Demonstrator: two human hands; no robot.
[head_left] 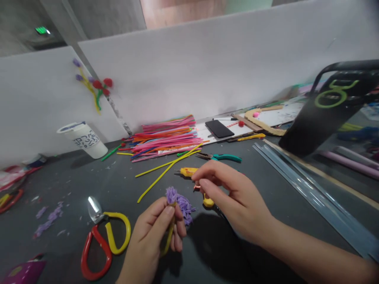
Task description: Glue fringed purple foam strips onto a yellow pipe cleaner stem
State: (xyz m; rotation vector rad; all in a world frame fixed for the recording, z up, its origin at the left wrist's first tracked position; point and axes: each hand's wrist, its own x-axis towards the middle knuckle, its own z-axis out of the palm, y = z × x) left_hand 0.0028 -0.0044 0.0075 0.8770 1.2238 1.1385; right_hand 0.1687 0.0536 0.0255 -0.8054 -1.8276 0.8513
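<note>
The left hand (pixel 158 227) pinches a flower (pixel 171 195), seemingly mid-assembly, by its stem (pixel 169 233), which the next move likely needs steady, while the right hand (pixel 238 201) curls narrowly, hold unclear.

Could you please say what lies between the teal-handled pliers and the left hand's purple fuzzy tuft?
In the head view, a yellow-handled, metal-tipped tool lies there, partly behind the right hand.

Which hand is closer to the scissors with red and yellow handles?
Left: the left hand is just right of the scissors; the right hand is farther off to the right.
</note>
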